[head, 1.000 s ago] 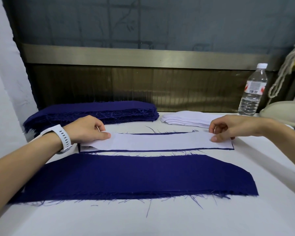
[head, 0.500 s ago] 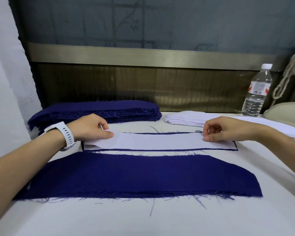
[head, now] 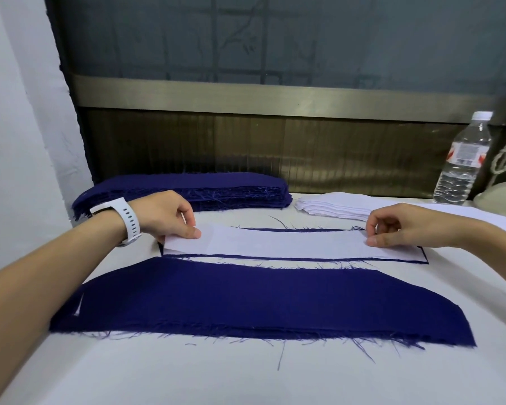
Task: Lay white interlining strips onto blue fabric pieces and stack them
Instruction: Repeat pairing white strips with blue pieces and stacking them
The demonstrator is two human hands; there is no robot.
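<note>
Bench [head: 275, 381] ran white under everything, and across its near half lay the broad blue fabric piece [head: 260, 299], frayed at the near edge, its length going left to right. At the far left sat the blue stack [head: 187, 190], with the white interlining pile [head: 333, 207] just beside it on the right.

Between those and the broad piece lay what mattered. The interlining strip [head: 289, 244] had its long axis straight across, left to right. It rested on a narrow blue piece [head: 275, 256], which showed only as thin dark edges along the long sides and at the right end.

We had an end each. Our left hand [head: 164, 214] pinched the left end, thumb on top and fingers curled. Our right hand [head: 406, 226] held just short of the right end, thumb pressed down and fingers curled over the far edge.

So the strip stretched between both grips, with neither hand the nearer. We judged the next move to be a settling along that axis, and any skew would spoil the blue border.
</note>
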